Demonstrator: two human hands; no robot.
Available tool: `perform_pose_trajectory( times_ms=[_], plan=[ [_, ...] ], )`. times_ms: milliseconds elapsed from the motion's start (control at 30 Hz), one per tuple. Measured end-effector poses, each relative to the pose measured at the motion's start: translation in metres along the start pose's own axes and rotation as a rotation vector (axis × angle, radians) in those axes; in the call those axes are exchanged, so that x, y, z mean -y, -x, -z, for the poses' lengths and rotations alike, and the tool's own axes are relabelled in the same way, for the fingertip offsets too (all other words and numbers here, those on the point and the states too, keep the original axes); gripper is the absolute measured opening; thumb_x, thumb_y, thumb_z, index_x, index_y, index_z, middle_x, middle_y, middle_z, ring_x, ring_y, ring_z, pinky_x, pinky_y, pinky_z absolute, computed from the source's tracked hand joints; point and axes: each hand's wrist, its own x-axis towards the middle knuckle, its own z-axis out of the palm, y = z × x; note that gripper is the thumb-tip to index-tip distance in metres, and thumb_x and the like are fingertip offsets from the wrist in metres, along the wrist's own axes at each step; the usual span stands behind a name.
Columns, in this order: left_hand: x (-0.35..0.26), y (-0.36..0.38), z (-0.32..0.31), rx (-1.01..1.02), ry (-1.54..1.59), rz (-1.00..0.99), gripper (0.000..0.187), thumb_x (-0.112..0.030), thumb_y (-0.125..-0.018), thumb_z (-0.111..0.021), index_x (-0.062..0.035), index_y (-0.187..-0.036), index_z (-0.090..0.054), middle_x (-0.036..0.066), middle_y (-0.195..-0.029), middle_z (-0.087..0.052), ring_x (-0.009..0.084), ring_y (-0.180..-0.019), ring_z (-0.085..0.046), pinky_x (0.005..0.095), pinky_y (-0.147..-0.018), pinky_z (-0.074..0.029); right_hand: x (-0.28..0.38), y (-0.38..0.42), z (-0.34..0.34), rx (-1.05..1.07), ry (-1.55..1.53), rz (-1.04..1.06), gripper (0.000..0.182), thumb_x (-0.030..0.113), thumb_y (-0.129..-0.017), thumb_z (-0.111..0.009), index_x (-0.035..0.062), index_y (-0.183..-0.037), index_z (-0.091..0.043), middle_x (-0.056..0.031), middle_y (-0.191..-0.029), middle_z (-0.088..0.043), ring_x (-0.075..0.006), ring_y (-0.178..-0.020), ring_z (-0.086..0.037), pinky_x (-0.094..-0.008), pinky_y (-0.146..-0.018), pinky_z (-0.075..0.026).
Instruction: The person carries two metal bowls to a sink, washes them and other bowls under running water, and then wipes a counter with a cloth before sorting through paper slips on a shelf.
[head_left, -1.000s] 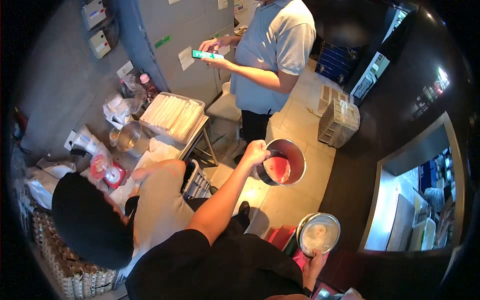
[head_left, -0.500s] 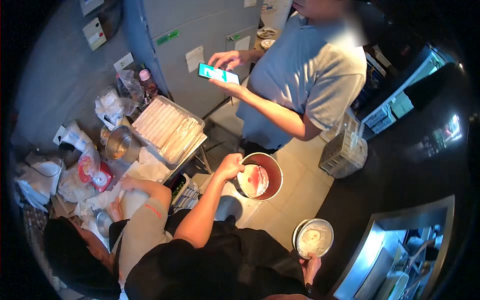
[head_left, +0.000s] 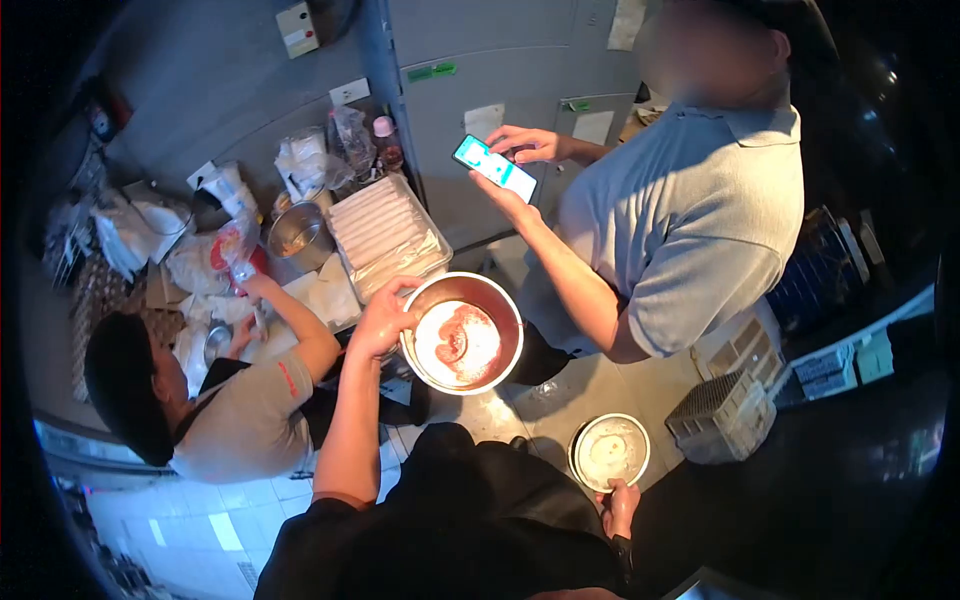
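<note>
Down nearest me, my black clothing fills the lower middle of the view. Just beyond it, my right grip pinches the near edge of a round metal container, fingers pressed against its rim; pale stuff lies inside. A little farther out, my left grip is clamped on the left side of a deep metal pot, held up in the air, mouth towards me. White and reddish-brown contents cover its bottom. The two vessels are apart, the pot being the farther one.

To my left, a co-worker in a black cap bends with both hands among white bags and a small metal bowl. Past my pot are wrapped white rolls in a clear tray, touching or just beside a metal pan. Ahead to the right, another person in a grey shirt holds a lit phone. A plastic crate sits on the floor near that person, and grey panels stand behind.
</note>
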Motion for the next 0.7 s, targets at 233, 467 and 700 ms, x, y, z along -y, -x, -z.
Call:
perform_pose_trajectory(
  times_ms=[233, 467, 700],
  plan=[
    [-0.083, -0.029, -0.038, 0.036, -0.101, -0.041, 0.087, 0.009, -0.065, -0.051, -0.0024, -0.151, -0.044, 0.006, -0.077, -0.069, 0.0079, -0.062, -0.064, 0.023, -0.055, -0.05, 0.039, -0.095, 0.012, 0.121, 0.096, 0.008, 0.031, 0.001, -0.08, -0.06, -0.0044, -0.11, -0.055, -0.0165, -0.081, -0.067, -0.0236, -0.05, -0.063, -0.0319, -0.04, -0.052],
    [-0.113, -0.107, -0.028, 0.382, -0.303, 0.101, 0.1, 0.007, -0.067, -0.055, -0.0099, -0.162, -0.028, 0.006, -0.081, -0.068, 0.0105, -0.066, -0.065, 0.0246, -0.059, -0.052, 0.057, -0.139, 0.009, 0.148, 0.189, 0.009, 0.028, 0.0, -0.079, -0.06, -0.0041, -0.107, -0.056, -0.0166, -0.078, -0.066, -0.0236, -0.047, -0.062, -0.0325, -0.039, -0.052],
    [-0.117, -0.14, -0.032, 0.358, -0.362, 0.179, 0.103, 0.008, -0.069, -0.056, -0.0133, -0.164, -0.022, 0.002, -0.066, -0.058, 0.0107, -0.056, -0.06, 0.0254, -0.053, -0.048, 0.053, -0.146, 0.009, 0.169, 0.136, 0.024, 0.03, -0.001, -0.079, -0.059, -0.004, -0.109, -0.056, -0.0169, -0.079, -0.067, -0.0237, -0.047, -0.062, -0.0323, -0.039, -0.051]
  ],
)
